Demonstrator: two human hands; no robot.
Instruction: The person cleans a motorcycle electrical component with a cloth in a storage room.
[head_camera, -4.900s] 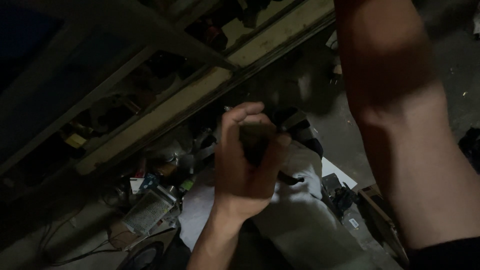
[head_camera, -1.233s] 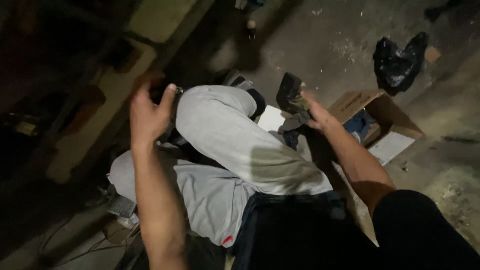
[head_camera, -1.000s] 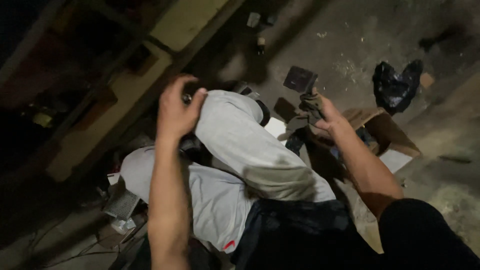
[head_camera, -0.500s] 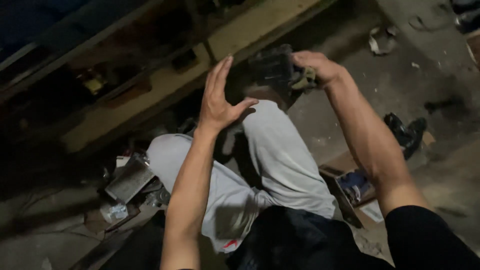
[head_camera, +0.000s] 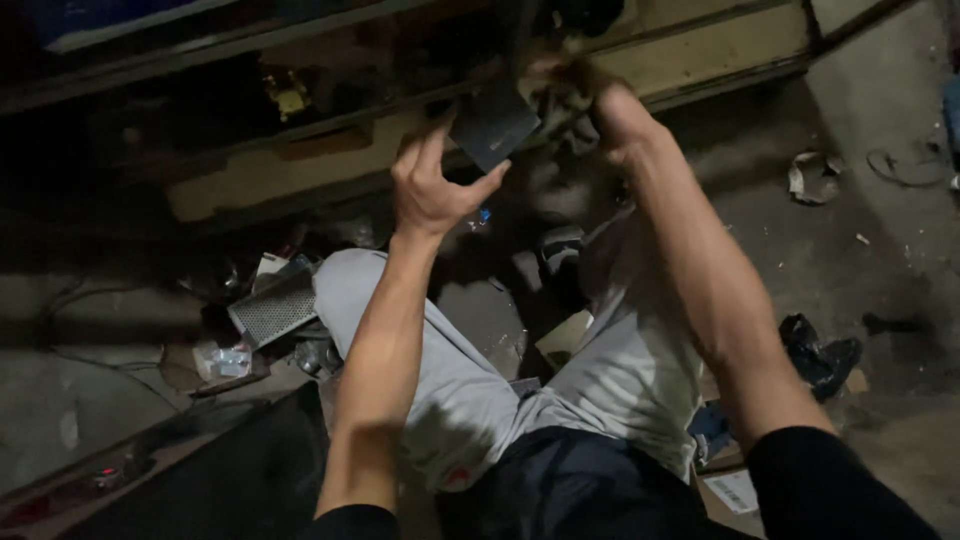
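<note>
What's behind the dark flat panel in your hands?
Behind the dark flat panel, held by the left hand and right hand, run wooden shelf boards of a dim rack. What sits deeper on the shelves is lost in shadow.

Down on the concrete floor (head_camera: 880, 250), a perforated metal grille (head_camera: 275, 310) lies tilted beside scattered scraps, a crumpled black bag (head_camera: 820, 355) sits toward the right edge, and a wooden shelf board (head_camera: 300, 170) runs across the dim top.
</note>
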